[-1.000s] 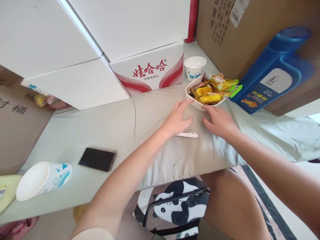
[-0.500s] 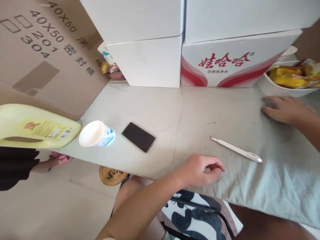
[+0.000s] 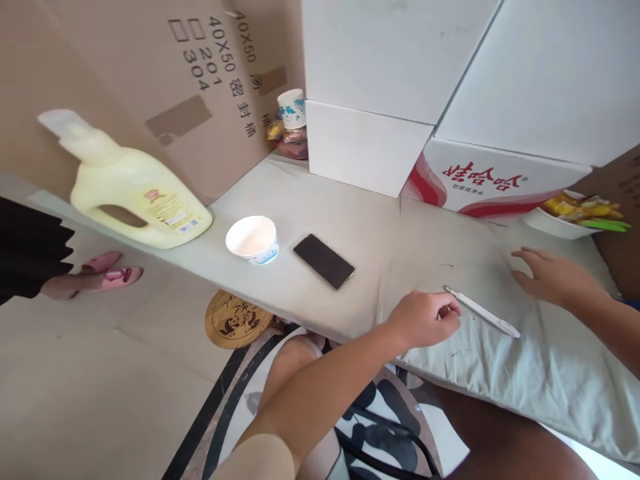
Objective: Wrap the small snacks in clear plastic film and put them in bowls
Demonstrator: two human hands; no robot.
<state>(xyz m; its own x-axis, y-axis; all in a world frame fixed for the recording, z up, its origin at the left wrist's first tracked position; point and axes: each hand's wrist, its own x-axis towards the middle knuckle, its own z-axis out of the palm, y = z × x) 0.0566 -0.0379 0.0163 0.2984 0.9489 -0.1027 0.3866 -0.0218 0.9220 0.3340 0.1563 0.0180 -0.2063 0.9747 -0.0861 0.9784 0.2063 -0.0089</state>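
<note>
My left hand rests near the table's front edge, its fingers curled in loosely with nothing visible in them. Just beyond its fingertips lies a slim white tool with a slotted end; its exact kind is unclear. Further right, my right hand is held low over the cloth, fingers stretched out and holding nothing. A white bowl with yellow-wrapped packets stands beyond it. Left of my left hand, a dark-screened phone lies flat beside a white paper cup with blue print.
A pale yellow jug stands at the left before a big brown carton. Stacked white boxes line the back, with another paper cup beside them. A person's feet in pink slippers and a round wooden stool are at lower left.
The view has swung left, so things appear further right. My left hand has come closer to the white tool, and my right hand has drawn back from the bowl.
</note>
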